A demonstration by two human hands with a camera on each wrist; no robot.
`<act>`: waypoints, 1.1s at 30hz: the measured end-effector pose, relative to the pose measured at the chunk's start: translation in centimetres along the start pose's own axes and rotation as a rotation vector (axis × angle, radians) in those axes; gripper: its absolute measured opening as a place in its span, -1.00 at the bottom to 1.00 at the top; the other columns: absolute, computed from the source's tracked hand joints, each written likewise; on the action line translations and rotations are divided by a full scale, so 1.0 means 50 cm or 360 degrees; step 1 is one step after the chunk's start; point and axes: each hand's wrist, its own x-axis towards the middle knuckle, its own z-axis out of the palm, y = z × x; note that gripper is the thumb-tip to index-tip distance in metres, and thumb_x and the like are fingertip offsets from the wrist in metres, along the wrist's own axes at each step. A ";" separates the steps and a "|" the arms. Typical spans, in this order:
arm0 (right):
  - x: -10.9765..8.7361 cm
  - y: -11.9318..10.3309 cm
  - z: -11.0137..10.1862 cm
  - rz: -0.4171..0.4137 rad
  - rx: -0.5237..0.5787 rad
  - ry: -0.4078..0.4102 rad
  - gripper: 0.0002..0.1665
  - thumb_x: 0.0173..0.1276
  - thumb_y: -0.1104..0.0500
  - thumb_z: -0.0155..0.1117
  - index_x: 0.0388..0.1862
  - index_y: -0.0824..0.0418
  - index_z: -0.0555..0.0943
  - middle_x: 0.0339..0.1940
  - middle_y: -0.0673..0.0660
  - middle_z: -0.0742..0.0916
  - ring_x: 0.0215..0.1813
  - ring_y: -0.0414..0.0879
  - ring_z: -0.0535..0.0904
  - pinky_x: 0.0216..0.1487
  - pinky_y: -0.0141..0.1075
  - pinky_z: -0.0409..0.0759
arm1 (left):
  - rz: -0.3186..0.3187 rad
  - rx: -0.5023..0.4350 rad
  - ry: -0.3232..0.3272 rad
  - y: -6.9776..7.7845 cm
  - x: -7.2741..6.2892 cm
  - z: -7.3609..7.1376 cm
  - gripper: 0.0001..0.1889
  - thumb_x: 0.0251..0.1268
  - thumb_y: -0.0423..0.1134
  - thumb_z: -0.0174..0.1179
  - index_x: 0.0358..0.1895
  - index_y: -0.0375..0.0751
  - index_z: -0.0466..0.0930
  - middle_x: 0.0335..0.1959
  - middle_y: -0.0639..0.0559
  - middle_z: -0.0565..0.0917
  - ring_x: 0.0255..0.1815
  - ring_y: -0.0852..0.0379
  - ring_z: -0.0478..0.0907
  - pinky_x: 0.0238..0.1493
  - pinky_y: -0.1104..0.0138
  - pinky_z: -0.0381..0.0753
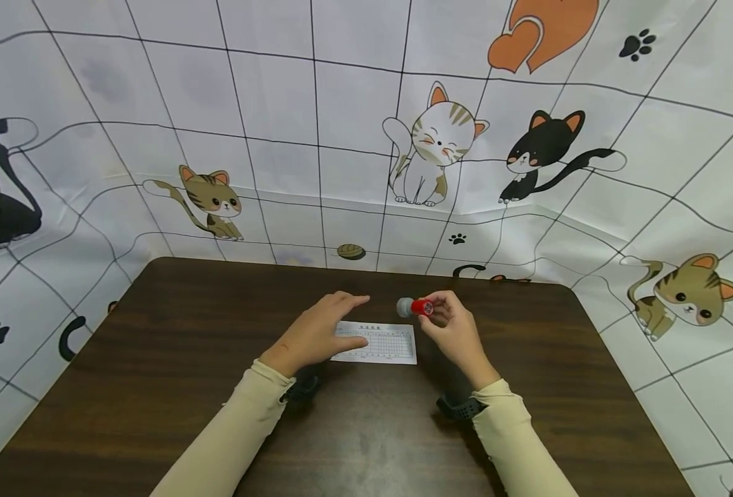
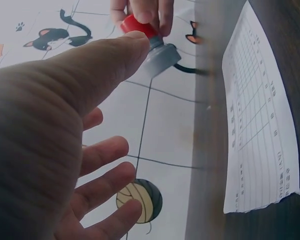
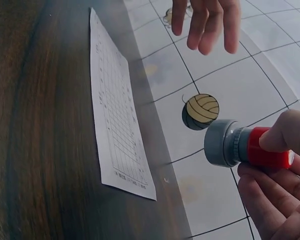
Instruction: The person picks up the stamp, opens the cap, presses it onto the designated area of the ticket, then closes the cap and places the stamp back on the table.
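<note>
Clearly, by the head view, the right hand (image 1: 458,334) pinches a red-and-grey hand stamp (image 1: 413,307) above the table (image 1: 155,359), near the far right corner of a printed grid form (image 1: 391,343). The left hand (image 1: 317,333) hangs about the form's left side, thumb and fingers spread, holding nothing.

From the left wrist, the left thumb (image 2: 112,62) crosses in front of the stamp; the head view shows them apart.

Over at the right wrist, the thumb and fingers grip the red barrel (image 3: 260,150), leaving the grey end (image 3: 221,143) exposed, facing left. Whether that end is a cap, I can't tell. I'd judge the step as readying the stamp; the next move seems to call for left fingers closing on the grey end while the right grip stays firm.
</note>
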 end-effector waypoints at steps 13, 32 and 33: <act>-0.003 -0.013 0.010 -0.0090 0.0043 -0.0082 -0.59 0.27 0.54 0.38 0.05 0.39 0.50 0.09 0.33 0.75 0.08 0.17 0.75 0.16 -0.12 0.67 | 0.0010 0.0004 -0.0001 0.016 -0.002 0.005 -0.18 0.26 0.06 0.48 0.56 0.00 0.35 0.42 -0.06 0.49 0.40 -0.08 0.46 0.34 -0.03 0.54; -0.012 -0.025 0.026 -0.0124 0.0192 -0.0292 -0.58 0.31 0.47 0.41 0.09 0.35 0.50 0.10 0.32 0.74 0.08 0.17 0.74 0.15 -0.11 0.69 | 0.0008 0.0045 0.0007 0.018 0.000 0.006 -0.17 0.27 0.10 0.45 0.57 -0.01 0.34 0.41 -0.03 0.49 0.39 -0.04 0.46 0.35 0.00 0.54; -0.013 -0.025 0.027 -0.0131 0.0204 -0.0314 -0.58 0.31 0.47 0.41 0.10 0.34 0.50 0.11 0.32 0.74 0.08 0.16 0.74 0.16 -0.11 0.69 | 0.0008 0.0044 0.0006 0.017 0.000 0.008 -0.17 0.28 0.09 0.45 0.57 -0.01 0.34 0.40 -0.03 0.49 0.38 -0.04 0.47 0.35 0.00 0.53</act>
